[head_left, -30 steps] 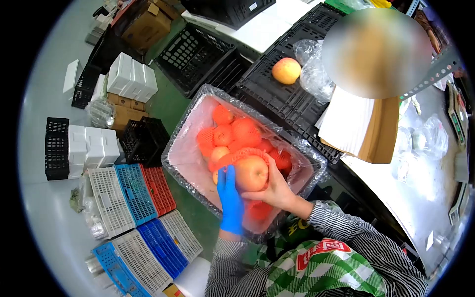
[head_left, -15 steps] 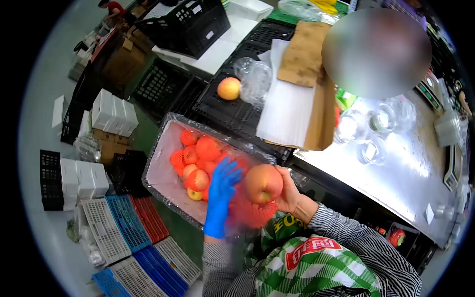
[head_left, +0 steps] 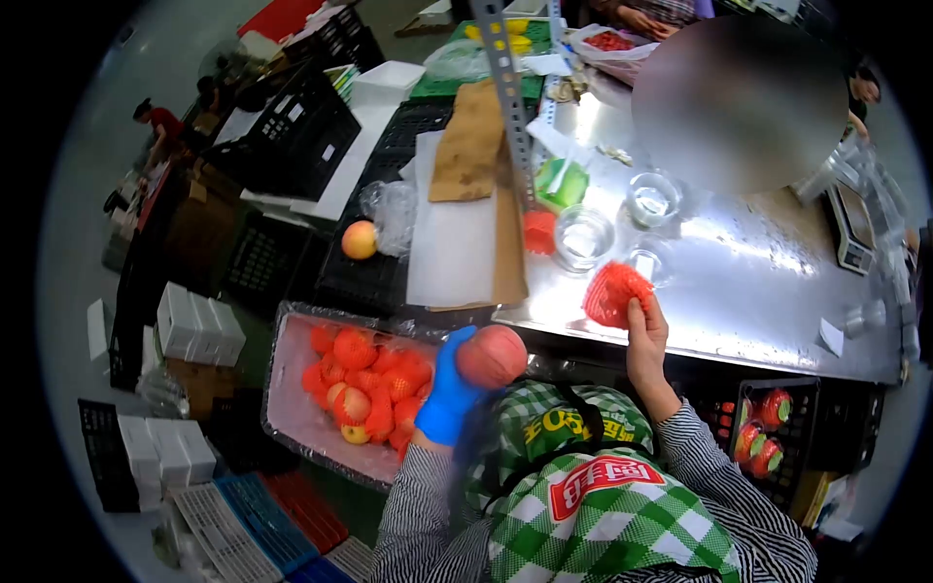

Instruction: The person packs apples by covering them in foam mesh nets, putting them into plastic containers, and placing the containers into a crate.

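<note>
The right hand's bare fingers now pinch a red foam net (head_left: pixel 616 293) over the metal table (head_left: pixel 748 291); half a second ago the right hand (head_left: pixel 645 355) held the large apple (head_left: pixel 494 357). The left hand (head_left: pixel 447 398), gloved in blue, now cups that round, reddish apple, its fingers partly hidden behind it. Beside it, the plastic-lined box (head_left: pixel 292 389) holds apples in red mesh (head_left: pixel 355 348), some partly bare. Beyond, a yellow-red apple (head_left: pixel 359 240) sits beside crumpled clear plastic (head_left: pixel 393 219) on black crates (head_left: pixel 335 282). Clear, round tubs (head_left: pixel 583 238) stand on the shiny table.
</note>
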Demonstrator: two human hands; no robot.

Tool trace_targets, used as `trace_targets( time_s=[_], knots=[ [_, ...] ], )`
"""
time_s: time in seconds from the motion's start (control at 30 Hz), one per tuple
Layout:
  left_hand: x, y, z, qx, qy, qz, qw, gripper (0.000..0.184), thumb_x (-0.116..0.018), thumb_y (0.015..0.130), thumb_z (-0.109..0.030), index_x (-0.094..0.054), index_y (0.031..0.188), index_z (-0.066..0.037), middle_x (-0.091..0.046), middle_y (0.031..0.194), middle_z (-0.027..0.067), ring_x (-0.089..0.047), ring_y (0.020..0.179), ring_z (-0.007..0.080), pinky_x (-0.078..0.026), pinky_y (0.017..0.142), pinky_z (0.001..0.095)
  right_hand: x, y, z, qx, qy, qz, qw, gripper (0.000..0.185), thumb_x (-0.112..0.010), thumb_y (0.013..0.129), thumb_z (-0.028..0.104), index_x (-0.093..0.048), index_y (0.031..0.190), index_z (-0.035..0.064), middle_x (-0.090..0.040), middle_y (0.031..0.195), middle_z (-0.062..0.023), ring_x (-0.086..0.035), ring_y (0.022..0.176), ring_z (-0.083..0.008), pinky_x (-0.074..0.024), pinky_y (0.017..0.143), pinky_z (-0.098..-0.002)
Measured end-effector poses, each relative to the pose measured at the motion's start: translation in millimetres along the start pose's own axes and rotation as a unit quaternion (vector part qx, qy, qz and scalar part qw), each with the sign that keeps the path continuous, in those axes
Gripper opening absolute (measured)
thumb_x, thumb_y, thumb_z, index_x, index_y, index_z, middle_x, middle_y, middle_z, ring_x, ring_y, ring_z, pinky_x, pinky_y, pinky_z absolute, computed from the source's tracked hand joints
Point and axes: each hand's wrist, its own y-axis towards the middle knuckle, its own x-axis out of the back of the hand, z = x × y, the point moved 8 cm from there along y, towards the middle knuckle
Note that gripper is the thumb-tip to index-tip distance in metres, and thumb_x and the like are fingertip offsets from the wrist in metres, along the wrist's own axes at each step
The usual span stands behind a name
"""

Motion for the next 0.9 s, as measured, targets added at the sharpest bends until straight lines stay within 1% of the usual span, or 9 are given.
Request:
trace_targets(
  time_s=[0.07,0.13,0.33,0.4,0.43,0.53,0.63,0.77,0.9],
  knots=[
    [-23,5,25,0.058,0.052,0.028,0.997,0.047,-0.051,0.09,-0.045,-0.059,0.119,-0.009,-0.065,0.112,0.0108,-0.062,0.103,0.0301,-0.054,0.081,0.0464,-26,-21,8,-0.033,-0.172,0.218,0.96,0.053,-0.075,0.081,0.024,-0.051,0.122,-0.0008,-0.063,0.106,-0.0121,-0.06,0.091,-0.0169,-0.0497,0.08,-0.0301],
    [-50,12,54,0.143,0.002,0.019,0.99,0.053,-0.046,0.093,-0.054,-0.057,0.122,-0.01,-0.066,0.109,0.0106,-0.064,0.099,0.0282,-0.058,0.071,0.0416,-63,-50,20,0.107,-0.259,0.411,0.867,0.08,-0.088,0.067,0.024,-0.046,0.13,0.0,-0.054,0.122,-0.0138,-0.051,0.118,-0.0217,-0.0416,0.099,-0.0354],
    [-66,12,56,0.129,0.365,0.01,0.922,0.064,-0.047,0.093,-0.059,-0.05,0.131,-0.007,-0.061,0.113,0.0142,-0.064,0.093,0.0192,-0.054,0.08,0.0325,-19,-47,15,-0.073,-0.065,0.2,0.975,0.081,-0.083,0.071,0.026,-0.041,0.136,0.0019,-0.051,0.128,-0.0122,-0.049,0.119,-0.0212,-0.0386,0.103,-0.0344],
    [-101,0,39,-0.166,0.412,0.081,0.892,0.065,-0.067,0.088,-0.039,-0.042,0.137,-0.003,-0.057,0.122,0.0144,-0.06,0.099,0.0152,-0.052,0.084,0.0299,-2,-48,-2,-0.146,0.003,0.138,0.98,0.077,-0.081,0.074,0.026,-0.041,0.136,0.0025,-0.051,0.127,-0.0116,-0.049,0.119,-0.0206,-0.0389,0.103,-0.034],
    [-111,-3,39,-0.183,0.504,0.082,0.84,0.081,-0.081,0.076,-0.02,-0.035,0.14,0.0,-0.054,0.127,0.015,-0.057,0.108,0.0173,-0.049,0.091,0.0307,-2,-50,-4,-0.157,0.021,0.143,0.977,0.064,-0.069,0.085,0.03,-0.041,0.136,0.0027,-0.05,0.129,-0.0108,-0.048,0.121,-0.0197,-0.0368,0.104,-0.0331],
    [-135,-9,42,-0.304,0.554,0.13,0.764,0.089,-0.085,0.071,-0.018,-0.034,0.141,0.001,-0.054,0.127,0.015,-0.054,0.115,0.021,-0.046,0.097,0.0333,0,-52,-23,-0.2,0.083,0.118,0.969,0.053,-0.054,0.095,0.035,-0.041,0.136,0.0032,-0.049,0.13,-0.0108,-0.045,0.123,-0.0201,-0.0344,0.106,-0.0324],
    [-122,2,45,-0.271,0.492,0.117,0.819,0.079,-0.079,0.077,-0.028,-0.038,0.138,0.001,-0.054,0.128,0.0161,-0.055,0.115,0.0239,-0.043,0.1,0.0356,4,-58,-28,-0.224,0.101,0.14,0.959,0.056,-0.051,0.096,0.041,-0.041,0.135,0.002,-0.047,0.132,-0.0128,-0.045,0.123,-0.0231,-0.0342,0.105,-0.0336],
    [-100,16,60,-0.105,0.321,0.09,0.937,0.057,-0.069,0.081,-0.023,-0.049,0.129,0.002,-0.059,0.119,0.0126,-0.058,0.109,0.0209,-0.046,0.095,0.0337,10,-62,15,0.014,-0.341,0.269,0.901,0.073,-0.074,0.08,0.038,-0.041,0.132,-0.0006,-0.047,0.126,-0.0188,-0.049,0.118,-0.032,-0.0388,0.101,-0.0384],
    [-97,7,86,0.062,0.221,0.035,0.973,0.043,-0.058,0.082,-0.026,-0.058,0.117,-0.002,-0.062,0.11,0.0099,-0.061,0.101,0.0215,-0.05,0.089,0.0339,-11,-75,21,0.149,-0.323,0.301,0.885,0.074,-0.086,0.065,0.032,-0.047,0.12,0.0005,-0.048,0.118,-0.0212,-0.051,0.109,-0.0391,-0.0422,0.095,-0.0431]
  ],
)
